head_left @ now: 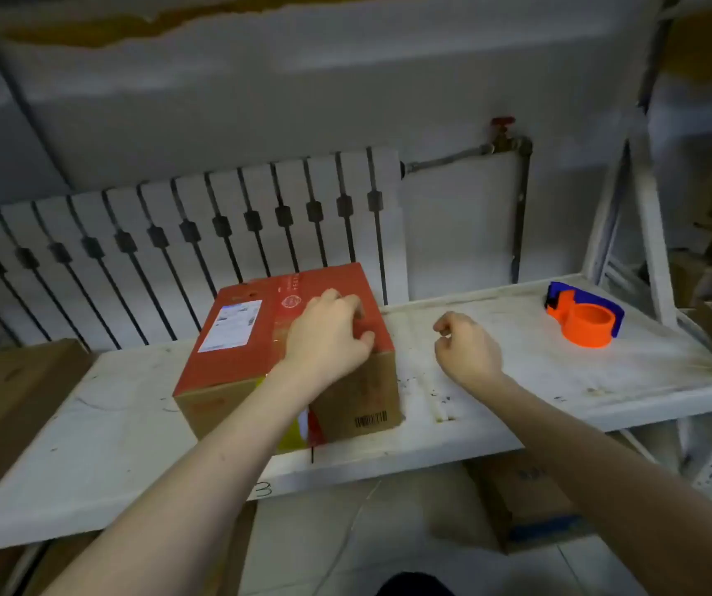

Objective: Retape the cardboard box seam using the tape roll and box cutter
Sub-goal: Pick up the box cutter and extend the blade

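Note:
A cardboard box [233, 354] with a red top and a white shipping label sits on a white shelf [496, 380]. My left hand [328, 333] rests on the box's top right edge, fingers curled over the top and thumb at the edge. Just right of the box, my right hand [466, 348] hovers above the shelf with its fingers loosely curled and nothing visible in it. An orange and blue tape dispenser [584, 316] stands at the shelf's far right, well away from both hands. No box cutter is visible.
A flat brown cardboard piece [10, 402] lies at the shelf's left end. A white radiator [173, 234] and pipe run along the wall behind. More cartons [530, 501] sit on the floor below the shelf, and a shelving upright [650, 217] rises at right.

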`<state>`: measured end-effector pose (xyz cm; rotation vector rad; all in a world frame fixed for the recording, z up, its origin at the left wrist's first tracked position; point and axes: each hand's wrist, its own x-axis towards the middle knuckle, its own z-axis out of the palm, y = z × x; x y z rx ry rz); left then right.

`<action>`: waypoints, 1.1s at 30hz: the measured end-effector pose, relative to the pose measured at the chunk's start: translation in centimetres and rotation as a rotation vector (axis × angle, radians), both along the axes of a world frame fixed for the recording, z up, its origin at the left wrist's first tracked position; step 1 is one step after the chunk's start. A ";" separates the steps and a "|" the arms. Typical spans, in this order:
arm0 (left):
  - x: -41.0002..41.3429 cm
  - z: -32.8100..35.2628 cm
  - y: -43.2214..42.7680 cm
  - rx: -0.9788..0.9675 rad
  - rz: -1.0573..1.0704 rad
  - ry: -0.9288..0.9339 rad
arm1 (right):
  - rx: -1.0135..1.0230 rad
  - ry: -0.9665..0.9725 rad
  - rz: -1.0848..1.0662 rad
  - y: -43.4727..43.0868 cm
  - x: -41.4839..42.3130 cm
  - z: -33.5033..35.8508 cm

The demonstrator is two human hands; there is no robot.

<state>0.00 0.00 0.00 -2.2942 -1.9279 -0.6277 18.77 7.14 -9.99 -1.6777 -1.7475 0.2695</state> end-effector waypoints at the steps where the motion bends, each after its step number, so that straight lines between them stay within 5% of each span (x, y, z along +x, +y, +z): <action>1: 0.5 -0.1 0.7 -0.032 -0.001 0.019 | -0.055 -0.005 -0.046 0.9 0.7 -0.5; 9: 1.2 -1.0 6.9 -0.099 0.047 0.111 | -0.361 -0.208 -0.204 7.6 3.1 -5.2; 19: 1.6 -2.4 8.6 -0.165 0.053 0.074 | -0.408 -0.185 -0.294 9.5 4.0 -6.5; 23: 1.5 -2.3 8.3 -0.180 0.057 0.063 | -0.492 -0.003 -0.151 8.3 3.9 -5.7; 26: 1.6 -2.0 7.6 -0.207 0.054 0.041 | -0.493 0.360 -0.055 7.0 3.0 -4.6; 33: 1.7 -0.8 4.2 -0.149 0.025 -0.238 | -0.210 0.870 0.240 1.4 0.5 2.9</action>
